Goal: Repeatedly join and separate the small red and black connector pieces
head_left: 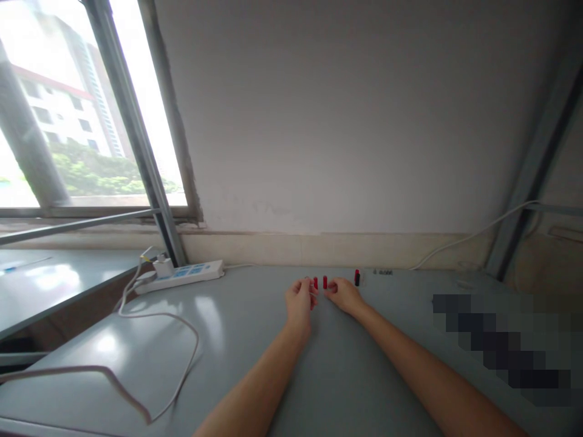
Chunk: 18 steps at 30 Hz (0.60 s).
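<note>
My left hand (300, 301) is closed in a pinch, and a small red piece (316, 283) shows upright at its fingertips. Just to the right, a second small red piece (325, 281) stands at the fingertips of my right hand (345, 295), whose thumb and fingers are drawn together at its lower end. A narrow gap separates the two red pieces. Their exact kind is too small to make out. Beyond my right hand is a red and black piece (357, 278) of similar size. Farther right, several tiny grey bits (382, 272) lie in a row.
A white power strip (186, 275) with a plug in it lies at the left rear of the grey table (246, 340). Its cable (189, 328) loops across the left side. Dark pixelated blocks (492, 340) cover the right side. A metal post (519, 188) rises there.
</note>
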Tool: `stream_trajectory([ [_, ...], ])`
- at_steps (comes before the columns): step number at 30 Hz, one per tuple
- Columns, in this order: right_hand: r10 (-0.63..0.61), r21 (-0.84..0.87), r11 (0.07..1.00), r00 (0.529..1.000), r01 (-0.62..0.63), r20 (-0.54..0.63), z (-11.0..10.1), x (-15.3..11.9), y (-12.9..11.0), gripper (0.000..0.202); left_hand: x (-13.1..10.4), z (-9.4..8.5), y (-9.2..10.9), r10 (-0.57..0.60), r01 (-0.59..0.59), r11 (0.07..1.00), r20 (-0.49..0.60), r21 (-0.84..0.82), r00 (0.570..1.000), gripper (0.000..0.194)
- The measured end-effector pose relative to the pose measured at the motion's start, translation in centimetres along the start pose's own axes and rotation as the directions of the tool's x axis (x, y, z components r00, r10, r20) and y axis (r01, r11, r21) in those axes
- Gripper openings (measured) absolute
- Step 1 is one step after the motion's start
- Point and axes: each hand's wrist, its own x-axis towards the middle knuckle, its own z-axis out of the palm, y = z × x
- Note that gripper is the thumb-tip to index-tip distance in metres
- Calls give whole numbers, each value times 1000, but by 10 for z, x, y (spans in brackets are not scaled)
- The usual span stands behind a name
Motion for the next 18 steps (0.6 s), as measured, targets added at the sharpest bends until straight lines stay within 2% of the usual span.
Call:
stream_trajectory([
  [4,2,-64,998,1000,-4,-31,-18,-7,18,15,-3,3,0,53,-57,994,42,95,998,16],
  [8,123,-109,985,990,-130,-74,-40,-10,45,15,-6,6,-4,75,-99,975,121,201,990,18],
  [10,193,-112,973,977,-203,-94,-46,-9,56,15,-8,7,-9,115,-165,943,184,288,976,19],
  [12,241,-115,960,964,-254,-112,-48,-7,64,17,-10,6,-13,189,-289,876,279,385,942,19],
  [14,271,-114,953,957,-282,-109,-47,-5,68,21,-13,5,-17,253,-430,764,391,481,885,19],
  [16,297,-108,946,950,-306,-96,-44,-3,70,25,-17,5,-20,266,-536,636,495,555,827,19],
  [18,317,-108,939,944,-326,-91,-40,-1,70,28,-21,6,-21,232,-586,543,564,601,793,18],
])
